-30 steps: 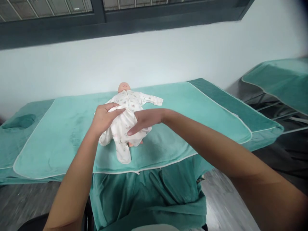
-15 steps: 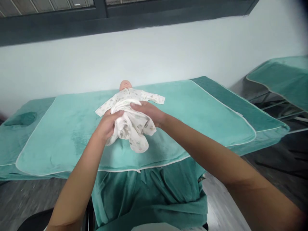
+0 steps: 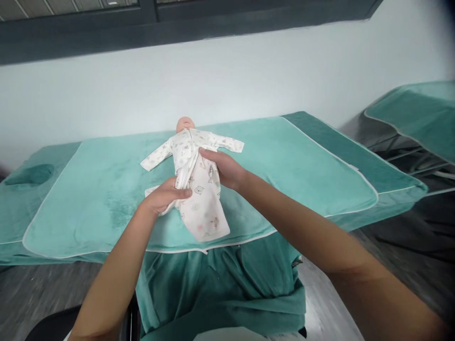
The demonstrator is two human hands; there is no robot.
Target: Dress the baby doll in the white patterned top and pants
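A baby doll (image 3: 185,124) lies on its back on the green cover, its head toward the wall. It wears a white printed baby top (image 3: 182,148) with both sleeves spread out. Over its lower body are white baby pants (image 3: 204,203) with small animal prints, one leg hanging toward me. My left hand (image 3: 166,195) grips the pants on the left side, thumb on top. My right hand (image 3: 225,166) pinches their upper edge near the doll's waist. The doll's legs are hidden under the cloth.
A light green cover (image 3: 284,175) with white piping is spread over the massage bed (image 3: 355,151), which has a face hole (image 3: 30,174) at the left. A white wall (image 3: 227,80) stands behind. Another green bed (image 3: 419,113) is at the right.
The bunched pants have opened out, with one leg now flat toward me. My left hand has moved down, while my right hand stays near the waist. More of the top shows.
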